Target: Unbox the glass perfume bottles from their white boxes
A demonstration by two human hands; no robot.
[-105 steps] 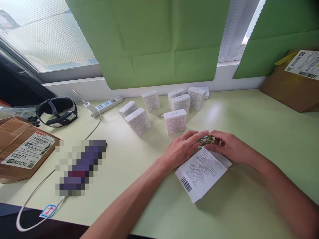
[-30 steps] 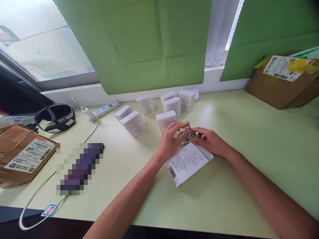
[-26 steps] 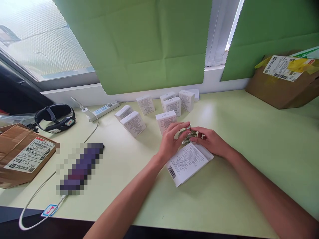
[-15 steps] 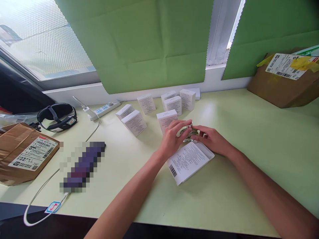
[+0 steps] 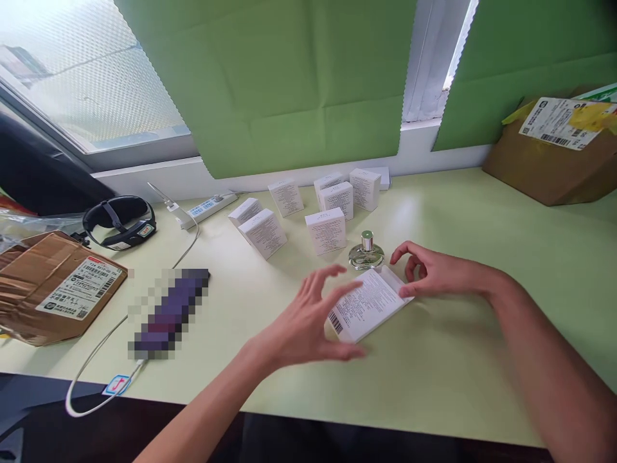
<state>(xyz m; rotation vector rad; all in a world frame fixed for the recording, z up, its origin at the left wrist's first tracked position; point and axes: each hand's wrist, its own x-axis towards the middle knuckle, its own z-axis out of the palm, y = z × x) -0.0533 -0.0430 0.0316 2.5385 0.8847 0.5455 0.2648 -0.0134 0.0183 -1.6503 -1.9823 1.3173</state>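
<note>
A round glass perfume bottle (image 5: 366, 256) with a silver cap stands upright on the pale table (image 5: 463, 360). In front of it lies a white printed carton (image 5: 369, 305), flat, with a barcode at its left corner and an end flap raised on the far right. My left hand (image 5: 313, 318) is over the carton's left side, fingers spread, holding nothing. At the carton's right end is my right hand (image 5: 429, 270), its fingers curled but apart, with the thumb by the flap; whether it touches the carton I cannot tell.
Several small white printed boxes (image 5: 326, 230) stand behind the bottle. Leftward are a pixelated phone (image 5: 168, 315) on a white cable, a power strip (image 5: 207, 209), a black headset (image 5: 120, 222) and a brown parcel (image 5: 53, 283). Another cardboard parcel (image 5: 544, 167) sits at the back right.
Both hands have let go of the perfume bottle, which now stands alone. My left hand has moved down and left with its fingers spread; my right has drawn back to the right.
</note>
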